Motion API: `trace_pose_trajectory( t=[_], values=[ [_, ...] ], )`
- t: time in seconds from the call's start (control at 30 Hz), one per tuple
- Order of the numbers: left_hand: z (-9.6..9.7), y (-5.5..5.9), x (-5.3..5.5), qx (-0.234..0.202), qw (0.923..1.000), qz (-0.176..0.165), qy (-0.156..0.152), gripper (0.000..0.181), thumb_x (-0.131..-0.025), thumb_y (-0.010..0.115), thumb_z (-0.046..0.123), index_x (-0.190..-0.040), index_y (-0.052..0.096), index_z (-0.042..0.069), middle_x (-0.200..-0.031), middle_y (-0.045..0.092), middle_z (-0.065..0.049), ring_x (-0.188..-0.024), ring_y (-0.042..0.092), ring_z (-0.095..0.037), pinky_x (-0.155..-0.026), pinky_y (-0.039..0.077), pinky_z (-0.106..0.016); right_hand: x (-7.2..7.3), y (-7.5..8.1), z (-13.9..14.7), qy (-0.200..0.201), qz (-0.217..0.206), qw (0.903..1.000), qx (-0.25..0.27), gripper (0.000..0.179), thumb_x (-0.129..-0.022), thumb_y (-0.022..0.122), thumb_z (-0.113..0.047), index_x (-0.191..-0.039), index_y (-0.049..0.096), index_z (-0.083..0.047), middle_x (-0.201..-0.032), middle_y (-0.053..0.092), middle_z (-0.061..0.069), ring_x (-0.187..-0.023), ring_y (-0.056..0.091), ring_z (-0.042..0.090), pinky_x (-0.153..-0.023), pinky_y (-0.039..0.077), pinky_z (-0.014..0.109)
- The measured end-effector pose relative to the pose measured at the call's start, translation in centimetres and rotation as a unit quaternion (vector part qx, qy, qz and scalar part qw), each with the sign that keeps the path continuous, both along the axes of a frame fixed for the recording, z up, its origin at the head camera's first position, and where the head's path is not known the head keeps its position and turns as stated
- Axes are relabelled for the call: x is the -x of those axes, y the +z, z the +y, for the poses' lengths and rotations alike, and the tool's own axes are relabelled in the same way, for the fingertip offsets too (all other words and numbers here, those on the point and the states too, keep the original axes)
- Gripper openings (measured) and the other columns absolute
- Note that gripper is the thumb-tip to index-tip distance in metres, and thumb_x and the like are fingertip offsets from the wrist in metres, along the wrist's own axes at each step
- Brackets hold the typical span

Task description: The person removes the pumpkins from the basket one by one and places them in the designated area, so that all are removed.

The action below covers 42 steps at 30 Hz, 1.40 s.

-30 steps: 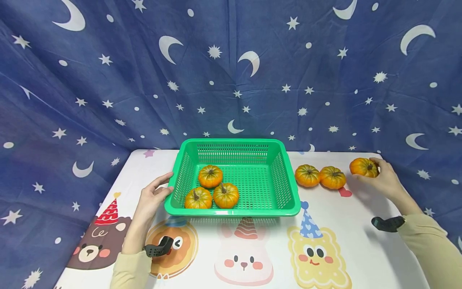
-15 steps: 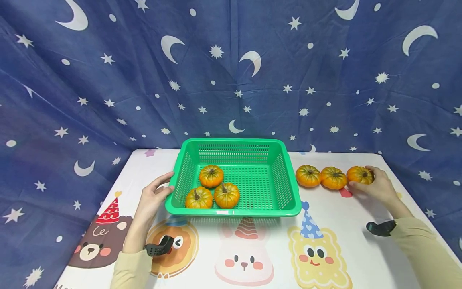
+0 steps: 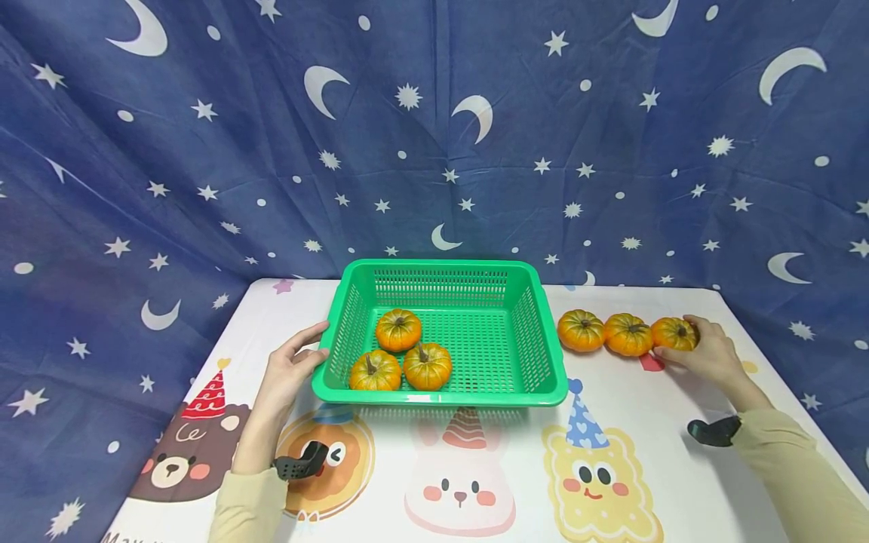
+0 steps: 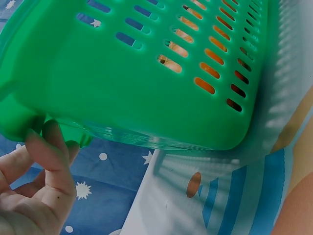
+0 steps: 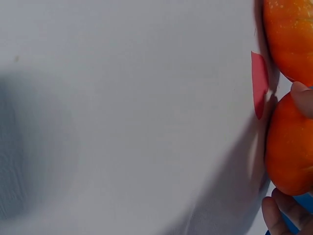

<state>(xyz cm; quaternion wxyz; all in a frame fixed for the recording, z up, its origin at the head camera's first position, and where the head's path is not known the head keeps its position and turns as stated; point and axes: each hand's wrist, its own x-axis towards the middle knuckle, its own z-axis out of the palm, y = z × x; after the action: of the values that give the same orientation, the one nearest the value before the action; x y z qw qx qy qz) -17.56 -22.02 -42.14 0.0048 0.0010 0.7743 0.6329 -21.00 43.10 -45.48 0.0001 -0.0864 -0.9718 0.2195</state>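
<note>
A green plastic basket [image 3: 441, 399] stands on the table with three small orange pumpkins in it: one at the back [image 3: 398, 330], one at front left [image 3: 376, 371] and one at front right [image 3: 428, 366]. My left hand [image 3: 288, 369] holds the basket's left rim; the left wrist view shows bent fingers [image 4: 54, 156] against its edge. Right of the basket, three more pumpkins lie in a row: the nearest [image 3: 581, 330], the middle [image 3: 627, 335] and the outermost pumpkin [image 3: 674, 333]. My right hand [image 3: 713, 354] holds that outermost one on the table, thumb in front and fingers behind.
The white tablecloth [image 3: 502, 460] carries printed cartoon figures. A dark blue curtain [image 3: 434, 151] with moons and stars hangs behind the table and along its sides. Each wrist wears a black device, one on the left wrist [image 3: 303, 461] and one on the right [image 3: 713, 431].
My right hand has brought the outermost pumpkin down and left, into line beside the other two on the table. The left hand stays at the basket's rim.
</note>
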Motion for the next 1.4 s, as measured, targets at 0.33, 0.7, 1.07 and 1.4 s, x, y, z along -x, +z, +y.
trace_pose_trajectory(
  t=[0.33,0.7,1.07,1.4],
  values=[
    [0.1,0.1,-0.2,-0.009,0.9999,0.008,-0.001,0.047,-0.094,0.057,0.009,-0.14,0.048,0.004,-0.116,0.055,0.001,-0.082,0.064,0.002,-0.075,0.051,-0.017,-0.5,0.4,0.1,0.006,-0.007,0.9999,0.005,0.102,-0.081,0.073,-0.044,-0.146,0.017,0.011,-0.133,0.025,0.045,-0.115,0.029,0.06,-0.093,0.03,0.074],
    [0.0,0.0,0.0,-0.003,1.0,0.004,-0.006,0.047,-0.095,0.056,0.01,-0.141,0.047,0.006,-0.115,0.053,0.007,-0.083,0.063,0.003,-0.075,0.051,-0.016,-1.4,1.2,0.3,0.04,0.04,0.9979,0.031,0.096,-0.08,0.075,-0.031,-0.146,0.019,0.01,-0.135,0.028,0.043,-0.113,0.034,0.058,-0.088,0.033,0.071],
    [0.0,0.1,-0.2,-0.011,0.9999,0.009,-0.01,0.047,-0.096,0.056,0.011,-0.141,0.046,0.005,-0.115,0.054,0.011,-0.082,0.063,0.002,-0.072,0.052,-0.017,-1.4,3.8,-0.5,0.081,0.083,0.993,0.026,0.083,-0.087,0.068,-0.027,-0.146,0.023,0.01,-0.135,0.032,0.042,-0.114,0.036,0.058,-0.088,0.033,0.071],
    [0.0,0.1,-0.1,-0.017,0.9997,0.011,-0.011,0.047,-0.095,0.056,0.01,-0.141,0.046,0.005,-0.117,0.052,0.007,-0.079,0.062,0.002,-0.072,0.05,-0.017,-0.7,7.1,-4.0,0.109,0.105,0.9881,0.024,0.07,-0.091,0.064,-0.025,-0.146,0.031,0.003,-0.137,0.036,0.035,-0.119,0.032,0.052,-0.09,0.033,0.07]
  ],
)
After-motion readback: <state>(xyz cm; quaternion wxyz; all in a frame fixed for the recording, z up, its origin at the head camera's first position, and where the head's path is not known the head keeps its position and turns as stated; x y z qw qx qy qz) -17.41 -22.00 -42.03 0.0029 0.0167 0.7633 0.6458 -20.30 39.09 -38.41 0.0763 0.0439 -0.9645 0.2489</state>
